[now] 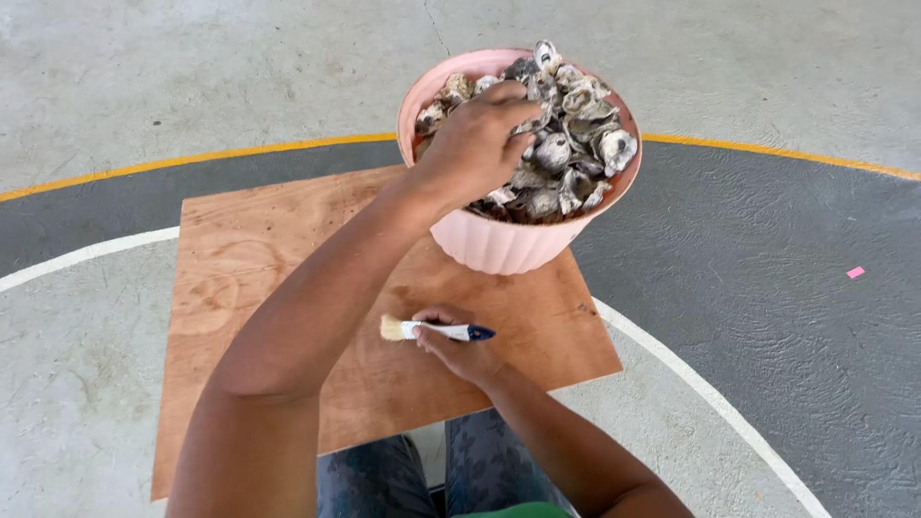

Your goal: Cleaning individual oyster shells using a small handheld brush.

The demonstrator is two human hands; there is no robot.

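A pink ribbed bowl (499, 245) heaped with grey oyster shells (566, 144) stands on the far edge of a square plywood board (259, 259). My left hand (475, 144) reaches into the bowl from the left, fingers curled down among the shells; whether it grips one I cannot tell. Nearer to me, my right hand (460, 345) holds a small paintbrush (432, 330) with a white ferrule, pale bristles pointing left and a dark blue handle tip pointing right, just above the board.
The board lies on a concrete floor painted with a dark curved band (767, 269) edged by a yellow line (192, 158) and a white line (691, 384). A small pink scrap (855, 272) lies at the right. My knees (432, 475) show at the bottom.
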